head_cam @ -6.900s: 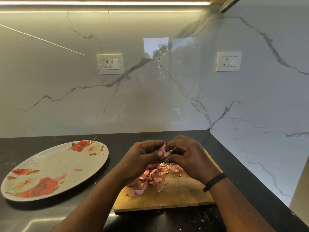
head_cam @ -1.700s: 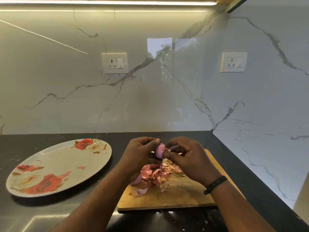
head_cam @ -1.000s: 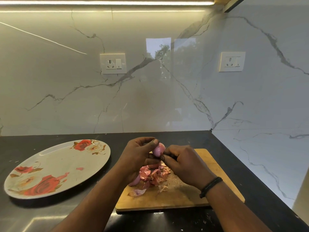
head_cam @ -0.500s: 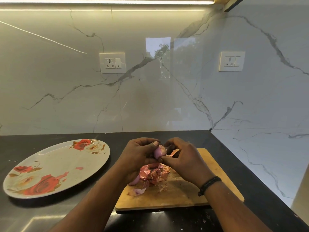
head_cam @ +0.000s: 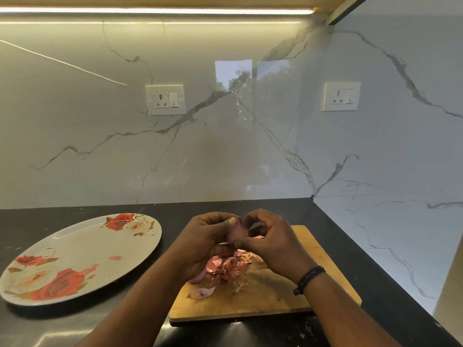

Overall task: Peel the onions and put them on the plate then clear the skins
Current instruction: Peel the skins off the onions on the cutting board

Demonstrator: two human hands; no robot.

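Both hands meet above the wooden cutting board [head_cam: 288,294]. The left hand [head_cam: 203,244] and the right hand [head_cam: 273,242] pinch a small pink onion [head_cam: 238,232] between their fingertips. A heap of onion skins [head_cam: 226,267] lies on the board. The floral plate [head_cam: 75,256] stands on the left, apart from the board.

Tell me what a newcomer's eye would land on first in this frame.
Both hands meet at the centre: the left hand and the right hand hold a small onion between them above the wooden cutting board. Beneath them a heap of pink onion skins lies on the board. To the left, on the black counter, sits a large rose-patterned plate with no onion on it yet.
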